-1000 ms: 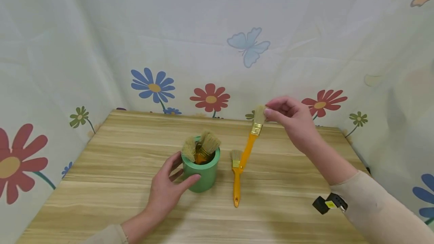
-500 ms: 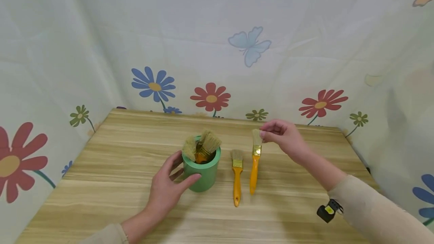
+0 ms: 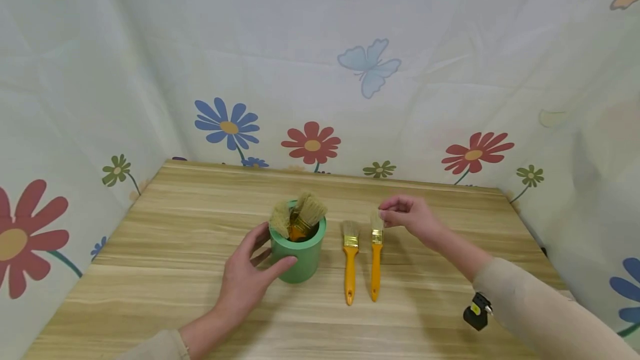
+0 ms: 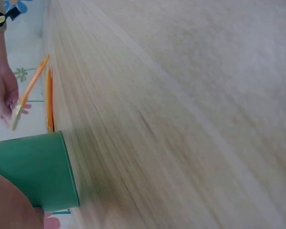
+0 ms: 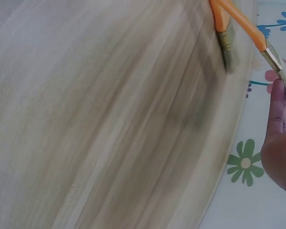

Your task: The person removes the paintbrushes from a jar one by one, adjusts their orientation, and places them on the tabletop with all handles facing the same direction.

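My left hand [image 3: 250,271] grips the green cup [image 3: 300,263] from its left side, thumb across the front. Inside the cup stand several paintbrushes [image 3: 308,210], pale bristles up, spread over the rim. By its bristles, my right hand [image 3: 412,218] pinches a paintbrush [image 3: 376,263] with a yellow-orange handle and brass-coloured ferrule. In the left wrist view this held paintbrush [image 4: 32,83] slants, its handle end near the table and its bristles raised. A second paintbrush [image 3: 350,265] lies flat between the cup and the held one, handle towards me.
The wood-grain table [image 3: 210,204] carries all of this. Behind it and at both sides hangs a white curtain [image 3: 280,43] printed with flowers and butterflies. A small black device [image 3: 476,313] hangs at my right sleeve.
The right hand has lowered the pinched paintbrush and drawn it nearer; its handle has swung from across the lying paintbrush to beside it, nearly parallel. The left hand and cup have stayed put.
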